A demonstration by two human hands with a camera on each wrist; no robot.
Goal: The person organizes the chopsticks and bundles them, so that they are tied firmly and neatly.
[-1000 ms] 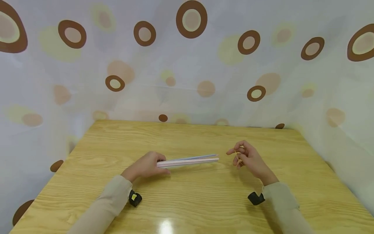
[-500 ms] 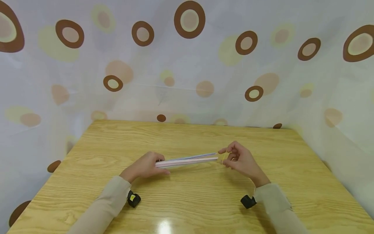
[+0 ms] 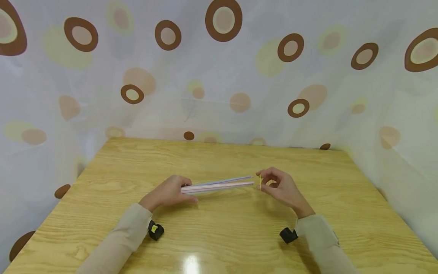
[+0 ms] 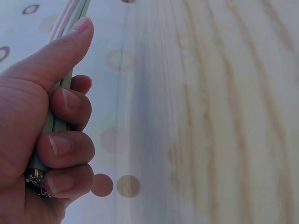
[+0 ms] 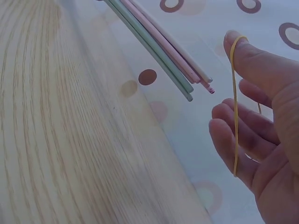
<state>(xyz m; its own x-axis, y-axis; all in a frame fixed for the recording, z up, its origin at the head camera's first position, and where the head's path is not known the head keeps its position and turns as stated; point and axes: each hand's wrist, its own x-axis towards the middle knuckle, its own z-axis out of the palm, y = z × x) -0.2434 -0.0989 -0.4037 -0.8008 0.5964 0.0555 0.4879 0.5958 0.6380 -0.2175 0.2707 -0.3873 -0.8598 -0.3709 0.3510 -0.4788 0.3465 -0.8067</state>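
In the head view my left hand (image 3: 168, 192) grips a bundle of slim pastel pencils (image 3: 219, 187) by one end, the other end reaching right and fanning slightly apart. Green and pink shafts (image 4: 65, 84) show in the left wrist view, with a silver metal collar below my curled fingers. A yellow rubber band (image 5: 235, 107) is stretched between the thumb and fingers of my right hand (image 3: 282, 186). This loop stands just right of the free pencil ends (image 5: 189, 91), apart from them. Green, pink and whitish pencils show in the right wrist view.
A light wooden table (image 3: 219, 236) lies under both hands. Behind and beside it hangs a pale curtain (image 3: 219, 76) with brown ring prints. Black camera mounts (image 3: 155, 230) are strapped at both wrists.
My right hand has moved left with the rubber band, closer to the pencil ends, and the band now stands upright and taut. The left hand holds almost still.
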